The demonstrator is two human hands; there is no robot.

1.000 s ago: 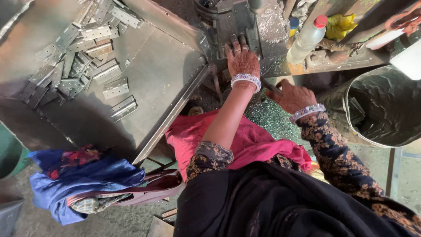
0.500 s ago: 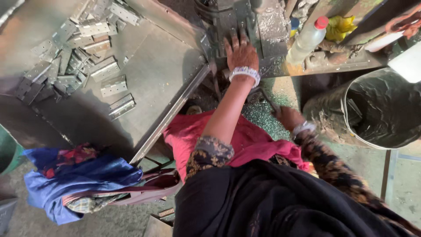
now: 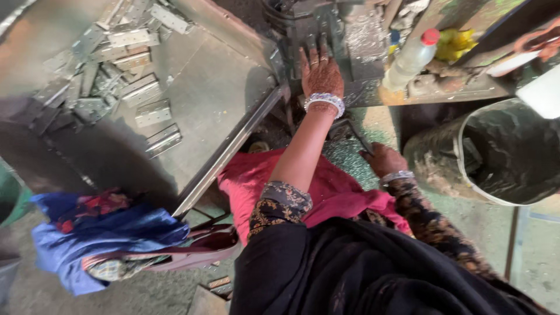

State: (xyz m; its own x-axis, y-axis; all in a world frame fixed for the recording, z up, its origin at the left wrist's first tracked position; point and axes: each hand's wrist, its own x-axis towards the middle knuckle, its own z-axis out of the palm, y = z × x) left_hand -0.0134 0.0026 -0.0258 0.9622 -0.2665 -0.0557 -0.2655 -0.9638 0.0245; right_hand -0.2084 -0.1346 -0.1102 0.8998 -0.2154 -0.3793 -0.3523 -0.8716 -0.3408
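Your left hand [image 3: 319, 73] lies flat on the dark metal press [image 3: 303, 29], fingers spread and gripping nothing, which reads as steadying or placing a piece at the machine. Your right hand [image 3: 382, 158] hangs low beside the pink cloth [image 3: 344, 192] on your lap; whether its fingers are closed I cannot tell. Feeding another piece would call for a reach left to the hinges [image 3: 111, 70], flat grey pairs of leaves heaped on the steel tray [image 3: 216, 99].

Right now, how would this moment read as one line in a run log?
left hand flat on grey machine | right hand low, by green-flecked floor | hinges piled on metal table | bucket at right
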